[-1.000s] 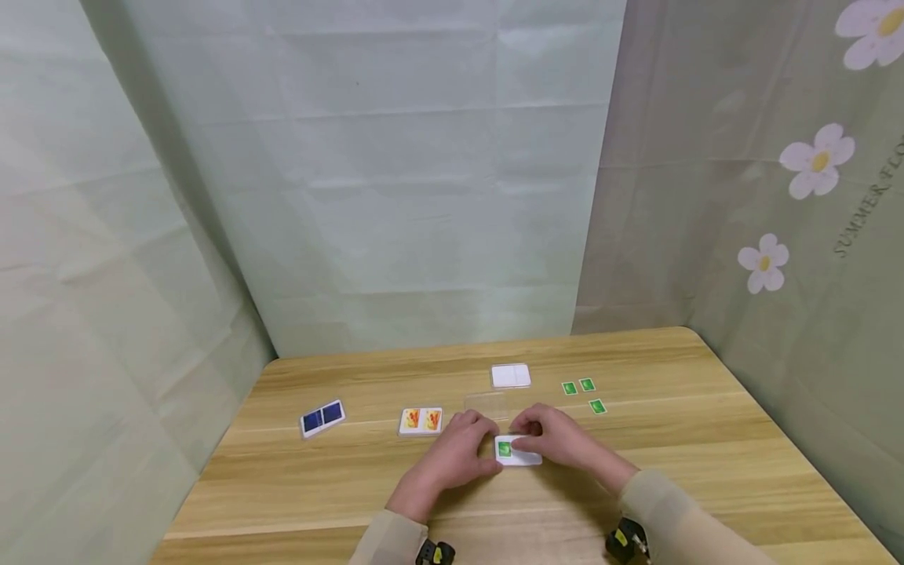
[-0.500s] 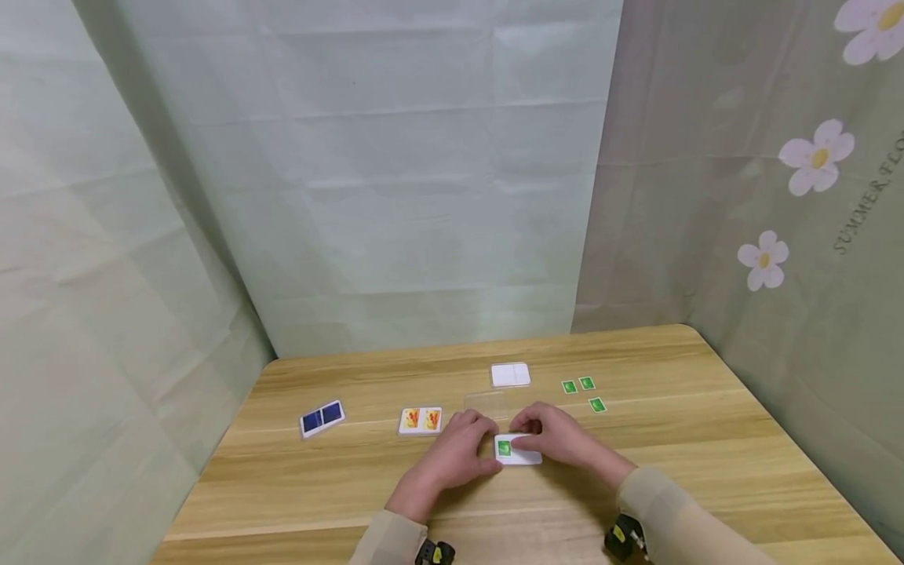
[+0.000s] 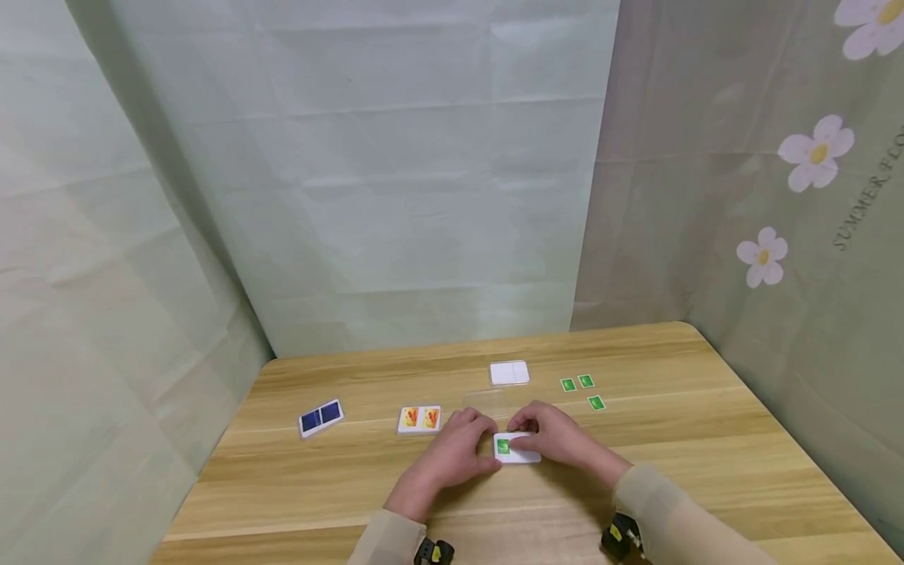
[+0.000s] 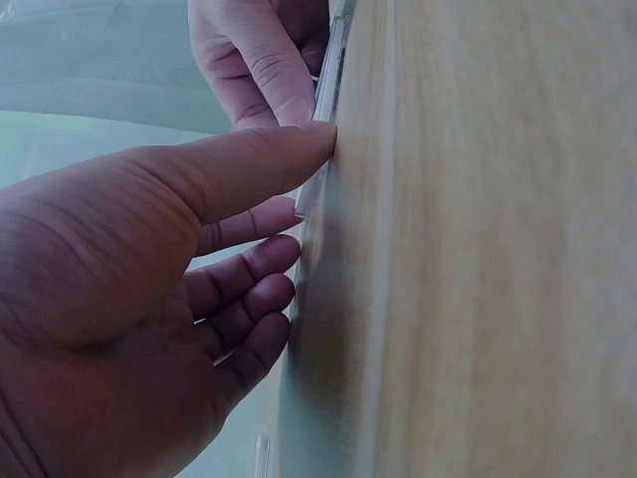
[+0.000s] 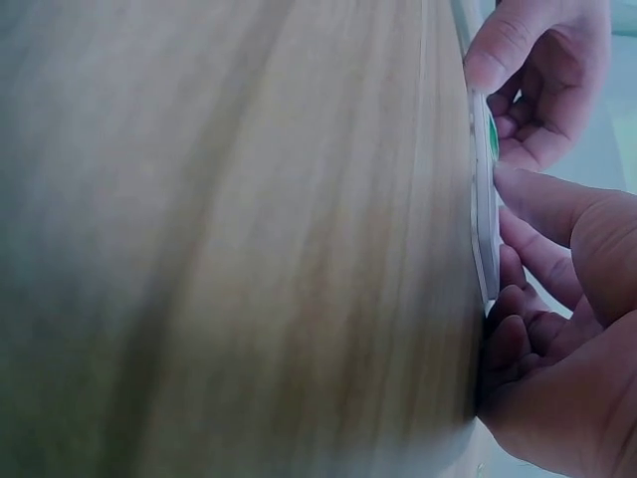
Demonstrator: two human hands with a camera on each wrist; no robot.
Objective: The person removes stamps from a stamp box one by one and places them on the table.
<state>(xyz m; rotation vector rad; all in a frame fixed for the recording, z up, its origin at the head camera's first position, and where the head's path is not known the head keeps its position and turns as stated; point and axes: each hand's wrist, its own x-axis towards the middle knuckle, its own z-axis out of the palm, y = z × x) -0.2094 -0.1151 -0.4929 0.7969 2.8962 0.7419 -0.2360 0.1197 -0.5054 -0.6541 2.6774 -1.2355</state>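
Note:
In the head view a thin white case (image 3: 523, 457) lies on the table, with a small green picture square (image 3: 504, 446) at its left end. My left hand (image 3: 457, 450) holds that end, thumb at the near edge and index finger at the far edge. Thumb down on its face beside the green square, my right hand (image 3: 554, 434) has its fingers curled at the far edge. What lies under the right thumb is hidden. The left wrist view catches the case (image 4: 329, 85) edge-on, left thumb against its rim. A sliver of green (image 5: 493, 137) shows in the right wrist view.
Three loose green squares (image 3: 596, 402) lie to the right. Behind the hands are a clear flat plastic piece (image 3: 485, 402) and another white case (image 3: 509, 373). To the left sit a case with two orange pictures (image 3: 420, 420) and one with two dark blue pictures (image 3: 321, 418).
Both hands and the white case keep their places on the table. The head view has shifted very slightly.

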